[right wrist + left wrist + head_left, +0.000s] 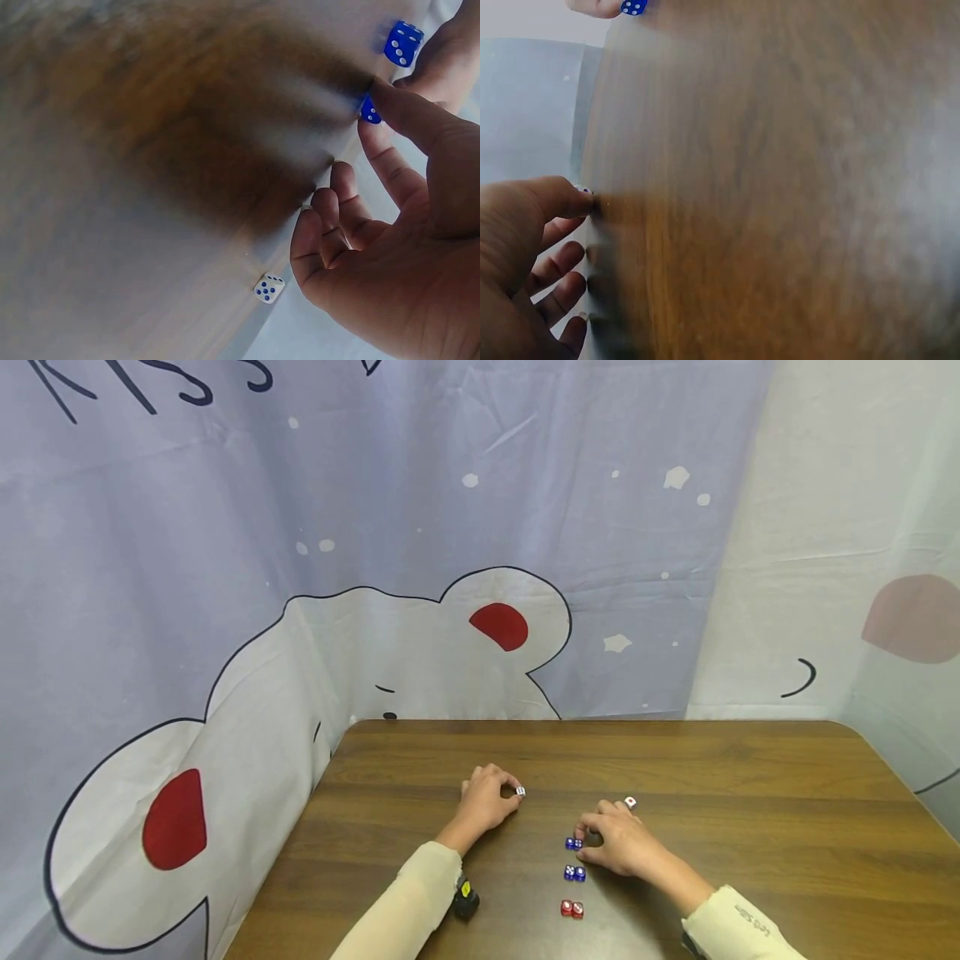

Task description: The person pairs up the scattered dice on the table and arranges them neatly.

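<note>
My left hand (483, 798) pinches a white die (521, 791) between thumb and forefinger, left of the middle of the table. In the left wrist view only a sliver of that white die (583, 190) shows past the thumb. Farther right, my right hand (621, 841) pinches a blue die (370, 111) between thumb and forefinger, down at the tabletop. Just left of it sits another blue die (569, 843), and the two form a pair. A second white die (630, 802) lies behind the right hand's knuckles.
Closer to me stands a pair of blue dice (574, 873), with a pair of red dice (572, 908) nearer still. The brown wooden table (712, 768) reaches back to a printed curtain (420, 643). A black device (466, 900) with a yellow mark sits at my left wrist.
</note>
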The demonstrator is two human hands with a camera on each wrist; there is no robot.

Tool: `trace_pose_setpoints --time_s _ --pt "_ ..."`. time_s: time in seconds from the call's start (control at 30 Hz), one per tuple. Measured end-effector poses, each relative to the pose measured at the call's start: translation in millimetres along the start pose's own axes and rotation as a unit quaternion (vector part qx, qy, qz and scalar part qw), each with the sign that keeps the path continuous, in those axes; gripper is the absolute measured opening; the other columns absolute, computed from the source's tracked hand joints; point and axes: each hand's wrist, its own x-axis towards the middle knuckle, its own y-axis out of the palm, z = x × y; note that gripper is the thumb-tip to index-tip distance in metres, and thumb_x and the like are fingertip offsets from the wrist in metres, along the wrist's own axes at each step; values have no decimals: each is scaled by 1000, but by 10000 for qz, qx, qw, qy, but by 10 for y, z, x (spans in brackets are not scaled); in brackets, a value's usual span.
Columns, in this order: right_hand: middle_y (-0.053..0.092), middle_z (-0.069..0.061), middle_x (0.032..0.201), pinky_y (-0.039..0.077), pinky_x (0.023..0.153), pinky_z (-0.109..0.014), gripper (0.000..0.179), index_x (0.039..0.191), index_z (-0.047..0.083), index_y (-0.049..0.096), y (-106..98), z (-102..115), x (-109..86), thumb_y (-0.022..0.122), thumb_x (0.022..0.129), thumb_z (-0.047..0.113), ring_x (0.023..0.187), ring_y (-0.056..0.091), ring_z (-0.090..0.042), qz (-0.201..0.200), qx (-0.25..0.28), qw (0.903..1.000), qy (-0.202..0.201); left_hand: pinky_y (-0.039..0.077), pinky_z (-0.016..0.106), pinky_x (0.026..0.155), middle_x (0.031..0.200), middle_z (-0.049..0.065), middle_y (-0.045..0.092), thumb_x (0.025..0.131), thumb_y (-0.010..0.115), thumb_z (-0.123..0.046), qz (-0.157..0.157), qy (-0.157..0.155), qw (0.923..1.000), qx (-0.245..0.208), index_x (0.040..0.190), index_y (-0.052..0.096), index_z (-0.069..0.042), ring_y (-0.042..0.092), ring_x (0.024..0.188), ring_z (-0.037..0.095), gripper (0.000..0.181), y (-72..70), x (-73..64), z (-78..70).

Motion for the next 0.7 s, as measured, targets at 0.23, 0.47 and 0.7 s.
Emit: trace_pose_setpoints --time_s 0.23,0.47,0.7 --pt "50 6 87 41 73 -39 26 84 25 64 -6 0 -2 87 74 26 84 44 -17 -21 -16 10000 -46 37 44 88 111 -2 64 88 77 -31 37 132 9999 -9 95 76 -24 53 107 21 10 28 -9 -50" --pt "52 5 88 42 76 -39 26 87 24 66 -30 -12 0 88 73 28 85 46 -17 30 56 9999 -130 37 42 85 108 -4 63 89 77 -31 84 307 9995 21 94 76 -25 53 106 19 9 53 -18 -94" --pt "58 1 91 47 80 -43 27 95 21 71 -156 -93 8 87 75 29 89 53 -20 62 341 9993 102 35 40 83 108 -6 62 89 77 -31 271 433 9987 -31 94 76 -25 52 104 17 8 86 -33 -134"
